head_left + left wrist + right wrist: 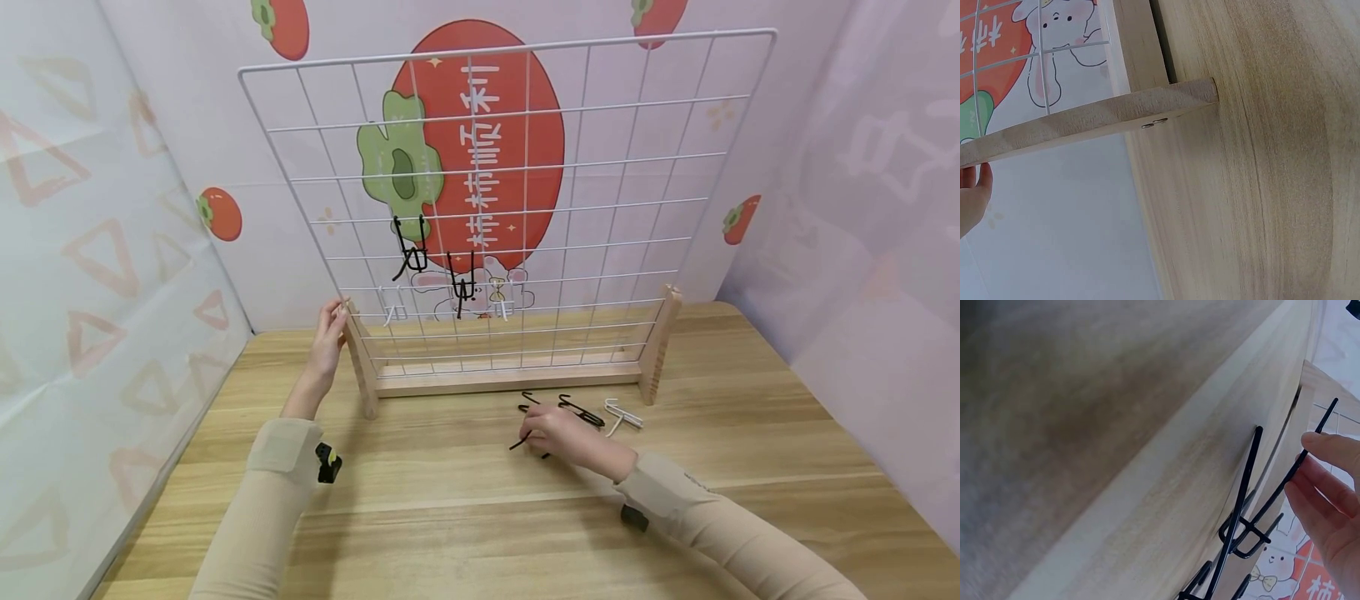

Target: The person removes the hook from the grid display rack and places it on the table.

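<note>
Four hooks [462, 290] hung; loose hooks [591, 417] (black and white) lie toward the table's [450, 492] far edge. Right hand [567, 433] pinches black hook [1272, 499]; left hand [322, 354] touches upright [362, 358], grip unclear.

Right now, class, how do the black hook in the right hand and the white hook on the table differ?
In colour, the black hook is dark; the white hook is pale. The right hand pinches the black hook, while the white hook lies untouched on the table. The white hook sits farther right than the black hook. Both are thin hooks with a projecting prong.
</note>
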